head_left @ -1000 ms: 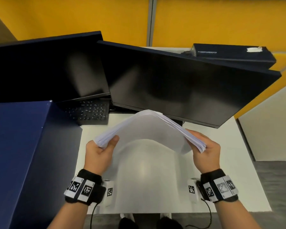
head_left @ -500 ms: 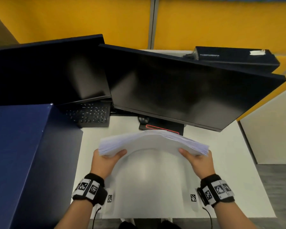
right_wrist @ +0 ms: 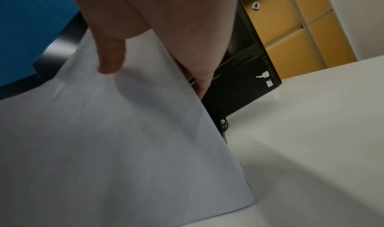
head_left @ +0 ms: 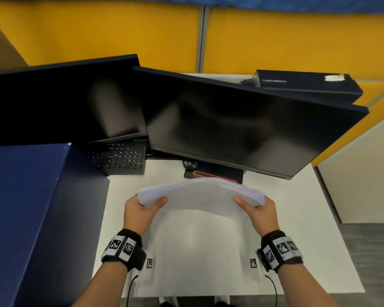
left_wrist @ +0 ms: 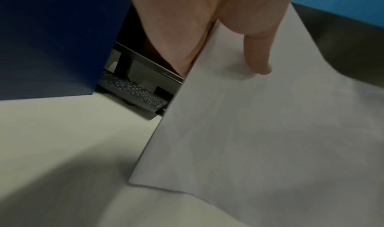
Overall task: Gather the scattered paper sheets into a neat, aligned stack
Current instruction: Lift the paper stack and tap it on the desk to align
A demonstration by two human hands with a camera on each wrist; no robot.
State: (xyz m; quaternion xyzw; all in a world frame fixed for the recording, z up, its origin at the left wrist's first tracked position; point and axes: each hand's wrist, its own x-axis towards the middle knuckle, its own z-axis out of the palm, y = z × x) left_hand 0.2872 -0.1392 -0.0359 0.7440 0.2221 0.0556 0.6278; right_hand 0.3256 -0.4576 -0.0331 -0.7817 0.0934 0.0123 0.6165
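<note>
Just in front of the right-hand monitor [head_left: 242, 127], the paper stack [head_left: 200, 196] stands on the desk [head_left: 297, 218], bowed, left hand [head_left: 140, 212] and right hand [head_left: 258, 212] each pinching a side. Looser grips and light taps would probably square it.

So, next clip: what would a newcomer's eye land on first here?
The bowed stack of paper at the centre, held above the white desk by the left hand and right hand, one at each end. Behind it stand two dark monitors against a bright yellow wall.
</note>
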